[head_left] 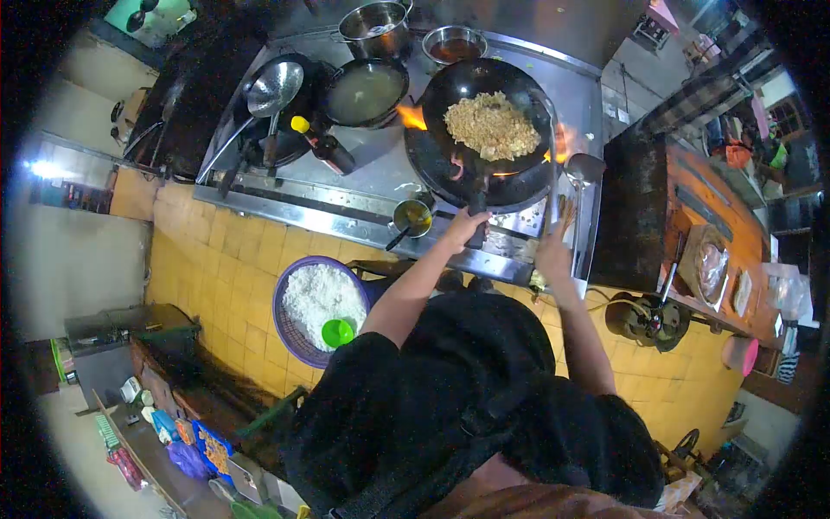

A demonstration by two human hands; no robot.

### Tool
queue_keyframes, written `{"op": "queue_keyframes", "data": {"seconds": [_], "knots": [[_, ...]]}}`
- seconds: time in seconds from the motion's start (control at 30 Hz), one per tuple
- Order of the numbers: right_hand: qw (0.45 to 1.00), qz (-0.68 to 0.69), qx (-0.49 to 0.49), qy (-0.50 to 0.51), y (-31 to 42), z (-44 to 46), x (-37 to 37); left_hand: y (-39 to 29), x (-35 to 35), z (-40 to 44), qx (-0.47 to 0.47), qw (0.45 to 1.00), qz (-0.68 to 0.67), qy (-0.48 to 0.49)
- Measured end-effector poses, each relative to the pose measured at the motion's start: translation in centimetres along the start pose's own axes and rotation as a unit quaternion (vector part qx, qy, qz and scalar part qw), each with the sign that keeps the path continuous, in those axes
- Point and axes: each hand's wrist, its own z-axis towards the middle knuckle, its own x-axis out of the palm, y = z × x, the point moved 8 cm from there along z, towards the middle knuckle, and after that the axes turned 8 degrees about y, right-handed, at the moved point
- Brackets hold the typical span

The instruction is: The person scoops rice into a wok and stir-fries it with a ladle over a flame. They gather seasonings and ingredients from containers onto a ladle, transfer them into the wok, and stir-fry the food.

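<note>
A black wok (pixel 450 99) holds a heap of light-brown food (pixel 493 126) that looks like fried rice. Flames (pixel 412 117) show at both sides of the pan. My left hand (pixel 467 230) is closed round the wok's handle at its near side. To the right, my right hand (pixel 553 254) is closed on the end of a thin light-coloured tool (pixel 565 216) that looks like a bundle of sticks. A ladle (pixel 584 169) lies at the stove's right edge, beyond this hand. Close by my left hand stands a small metal cup (pixel 413 216) with yellowish liquid.
A dark bottle (pixel 333 154) with a yellow cap, a pan of cloudy liquid (pixel 367 93), a pot (pixel 375 31), a bowl of reddish liquid (pixel 454 45) and a skimmer (pixel 275 88) are on the stove. A purple basket (pixel 278 307) of white rice stands lower left.
</note>
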Motion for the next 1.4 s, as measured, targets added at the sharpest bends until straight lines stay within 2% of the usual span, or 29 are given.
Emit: {"op": "queue_keyframes", "data": {"seconds": [0.07,0.1,0.13,0.2,0.23,0.27,0.3,0.33,0.43,0.53,0.57,0.6,0.67,0.7,0.77,0.8,0.83,0.87,0.9,0.93,1.0,1.07,1.13,1.2,1.23,1.27,1.33,1.37,1.4], "knots": [[0.974,0.181,-0.014,0.137,-0.6,3.1,7.1,0.1,-0.2,0.3,0.011,1.000,0.019,0.006],[0.958,0.174,-0.020,0.226,-0.6,4.9,8.0,0.4,-0.4,0.6,0.000,1.000,0.011,0.010],[0.914,0.327,0.050,0.234,4.4,1.2,0.6,1.1,-0.7,0.8,-0.014,1.000,0.003,0.014],[0.960,0.165,-0.041,0.224,6.7,0.5,-6.4,1.5,-0.9,1.2,-0.025,0.999,-0.034,0.027],[0.960,0.166,-0.041,0.221,6.5,-0.4,-7.8,1.0,-0.8,0.9,-0.026,0.999,-0.014,0.021],[0.981,0.039,-0.128,0.143,7.1,-2.2,-9.8,0.6,-0.8,0.6,-0.027,1.000,0.004,0.015],[0.971,-0.091,-0.211,0.060,8.1,-3.8,-11.1,1.1,-0.7,0.6,-0.045,0.998,-0.030,0.040],[0.971,-0.091,-0.212,0.059,8.1,-4.3,-11.0,1.1,-0.7,0.7,-0.043,0.998,-0.030,0.040],[0.985,-0.124,-0.059,0.104,9.0,-4.6,-9.8,0.5,0.0,1.1,-0.025,0.996,-0.065,0.061],[0.989,-0.065,-0.111,0.072,7.6,0.0,-2.5,1.7,0.8,0.8,-0.144,0.983,-0.082,0.080],[0.981,-0.068,-0.169,0.060,8.4,-0.9,-4.3,2.5,-1.2,2.2,-0.086,0.995,0.026,-0.041],[0.972,-0.078,-0.206,0.087,8.5,-1.9,-7.2,-3.0,2.8,-2.7,-0.053,0.992,0.030,-0.111],[0.973,-0.068,-0.168,0.143,9.3,-4.5,-13.5,-4.0,8.2,-5.1,-0.041,0.985,-0.164,-0.041],[0.974,-0.087,-0.143,0.152,10.3,-5.9,-15.9,-5.6,9.4,-6.9,-0.043,0.985,-0.161,-0.039],[0.972,-0.081,-0.157,0.156,10.3,-6.6,-16.5,-6.3,13.5,-10.5,-0.212,0.918,-0.317,0.106],[0.968,-0.076,-0.172,0.167,10.2,-7.3,-16.4,-5.8,12.3,-10.0,-0.214,0.918,-0.317,0.107],[0.960,-0.108,-0.227,0.127,9.1,-7.6,-15.6,-4.9,9.8,-8.2,-0.186,0.943,-0.255,0.107],[0.960,-0.109,-0.227,0.126,9.2,-8.2,-15.6,-3.8,7.5,-6.8,-0.156,0.963,-0.192,0.108],[0.965,-0.102,-0.200,0.136,9.2,-8.7,-15.5,-4.1,6.2,-6.7,-0.094,0.985,-0.116,0.089],[0.969,-0.094,-0.172,0.149,9.1,-9.2,-15.1,-2.8,5.1,-7.0,-0.111,0.990,-0.075,0.045],[0.975,-0.103,-0.125,0.153,9.2,-9.2,-14.1,-2.5,7.4,-9.0,-0.066,0.996,-0.044,-0.036],[0.979,-0.154,-0.064,0.113,9.1,-9.6,-13.9,-3.9,12.6,-13.8,-0.153,0.978,-0.127,0.057],[0.978,-0.153,-0.064,0.130,9.0,-10.2,-14.1,-3.8,13.1,-14.4,-0.221,0.966,-0.113,0.076],[0.973,-0.156,-0.068,0.154,8.3,-10.7,-13.3,-5.4,9.5,-10.0,-0.152,0.986,-0.035,0.065],[0.971,-0.174,-0.058,0.151,7.4,-10.4,-12.4,-4.1,6.7,-6.8,-0.090,0.991,-0.071,0.074],[0.969,-0.191,-0.047,0.148,6.4,-10.3,-11.6,-2.5,4.1,-5.4,-0.083,0.996,-0.042,0.002],[0.970,-0.219,-0.043,0.096,4.1,-8.4,-10.7,-2.1,5.7,-7.7,-0.054,0.998,0.005,-0.010],[0.965,-0.252,-0.037,0.060,2.9,-7.4,-11.6,-3.8,8.7,-10.5,-0.034,0.999,-0.017,0.035],[0.965,-0.253,-0.035,0.059,2.0,-7.0,-13.1,-4.4,11.1,-13.9,-0.125,0.988,-0.051,0.076]]}}
